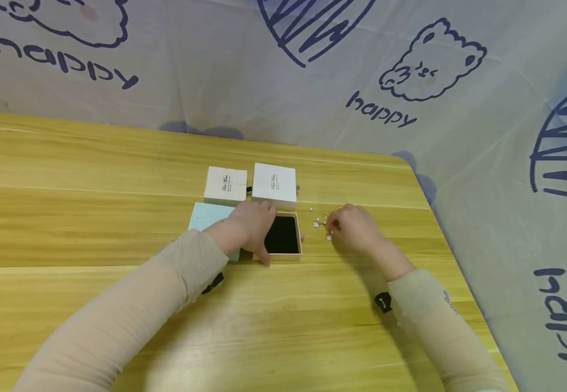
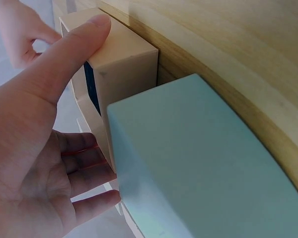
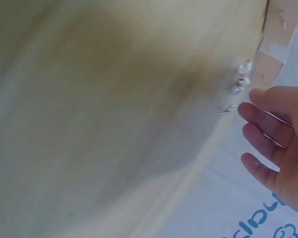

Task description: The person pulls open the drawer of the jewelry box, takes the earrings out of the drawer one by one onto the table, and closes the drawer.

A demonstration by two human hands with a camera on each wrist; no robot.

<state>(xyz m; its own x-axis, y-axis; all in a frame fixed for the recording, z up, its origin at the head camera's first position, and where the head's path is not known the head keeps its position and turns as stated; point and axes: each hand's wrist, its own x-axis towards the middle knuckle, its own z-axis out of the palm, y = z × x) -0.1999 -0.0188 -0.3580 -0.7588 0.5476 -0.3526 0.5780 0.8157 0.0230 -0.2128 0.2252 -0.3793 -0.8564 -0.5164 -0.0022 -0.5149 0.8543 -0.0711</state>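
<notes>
My left hand [image 1: 250, 226] grips a small pale-pink jewellery box tray [image 2: 126, 62] with a black lining [image 1: 283, 235]. The thumb lies on its near side and the fingers reach round to the far side, as the left wrist view shows. Beside it on the left, a light-blue box [image 2: 188, 144] is partly covered by my hand. My right hand [image 1: 357, 227] is just right of several small shiny earring-like pieces [image 1: 317, 224] on the table. In the right wrist view its fingers [image 3: 265, 141] are loosely bent beside the jewellery [image 3: 241, 79], with nothing visible held.
Two white boxes [image 1: 274, 184] [image 1: 225, 184] with dark lettering stand behind the tray, with small pull tabs at their right sides. One tiny pale piece [image 1: 311, 209] lies apart from the others. Beyond the wooden table [image 1: 283, 321] hangs a printed white cloth [image 1: 224, 81].
</notes>
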